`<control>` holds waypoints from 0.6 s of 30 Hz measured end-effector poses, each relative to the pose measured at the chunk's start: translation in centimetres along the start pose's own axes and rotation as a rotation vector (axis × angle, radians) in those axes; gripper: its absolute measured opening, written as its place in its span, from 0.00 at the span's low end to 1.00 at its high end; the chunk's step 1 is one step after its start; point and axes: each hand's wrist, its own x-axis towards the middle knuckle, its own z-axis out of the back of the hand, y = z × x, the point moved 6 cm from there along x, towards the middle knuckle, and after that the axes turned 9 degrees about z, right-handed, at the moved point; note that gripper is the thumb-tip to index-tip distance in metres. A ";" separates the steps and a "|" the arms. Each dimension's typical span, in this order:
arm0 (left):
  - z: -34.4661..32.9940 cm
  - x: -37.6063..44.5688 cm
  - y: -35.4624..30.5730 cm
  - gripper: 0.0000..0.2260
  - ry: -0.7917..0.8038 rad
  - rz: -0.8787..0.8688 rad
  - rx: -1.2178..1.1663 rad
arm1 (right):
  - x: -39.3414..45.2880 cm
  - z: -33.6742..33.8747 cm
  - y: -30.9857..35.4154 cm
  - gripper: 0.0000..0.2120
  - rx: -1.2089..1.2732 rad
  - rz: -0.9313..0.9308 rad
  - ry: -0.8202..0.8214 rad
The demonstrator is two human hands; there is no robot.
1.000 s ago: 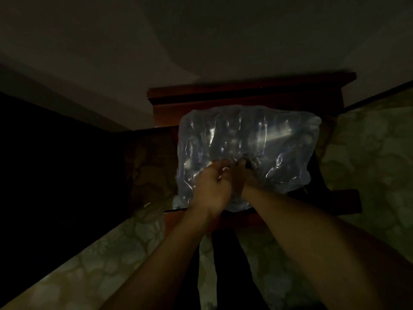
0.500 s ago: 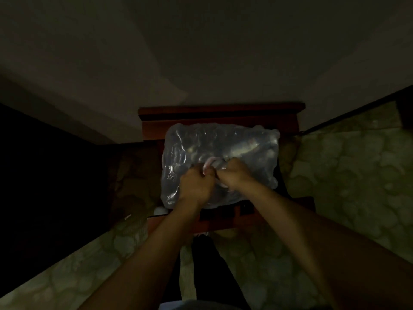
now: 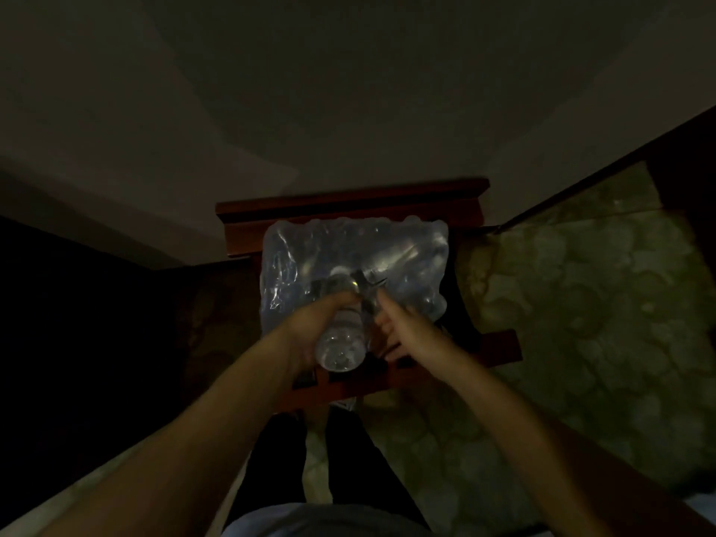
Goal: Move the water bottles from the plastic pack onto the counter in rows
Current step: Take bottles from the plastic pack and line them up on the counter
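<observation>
On a dark red wooden stand [image 3: 350, 211] against the wall sits the plastic pack [image 3: 407, 257], its film clouded and glaring in low light; bottles inside read only as rounded bumps, count not legible. Film is torn open near the middle of the pack's top.

Left hand [image 3: 310, 335]: fingers curled round a water bottle [image 3: 343, 343], which lies tilted, base toward the camera, cap end pointing into the tear. Whether the cap end is clear of the film cannot be told. Thumb hidden behind the bottle.

Right hand [image 3: 403, 335]: just beside the bottle, fingers loosely extended toward the torn film, holding nothing visible. Contact with film or bottle not resolvable; fingertips blurred.

Near edge of the stand is partly covered by both forearms; its front rail shows dark slots, detail lost in shadow. Something pale shows just below the rail, unidentifiable.

Surroundings: plain pale wall [image 3: 348, 91] above the stand; patterned greenish floor [image 3: 581, 304] to the right and below; left side of view is near black, nothing distinguishable. Dark trouser legs and a strip of light shirt at bottom edge, cut off by frame
</observation>
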 end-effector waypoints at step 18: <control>8.1 0.1 -1.6 0.17 -0.162 -0.127 0.719 | 13.7 -3.2 -3.7 0.14 0.293 -0.335 -0.399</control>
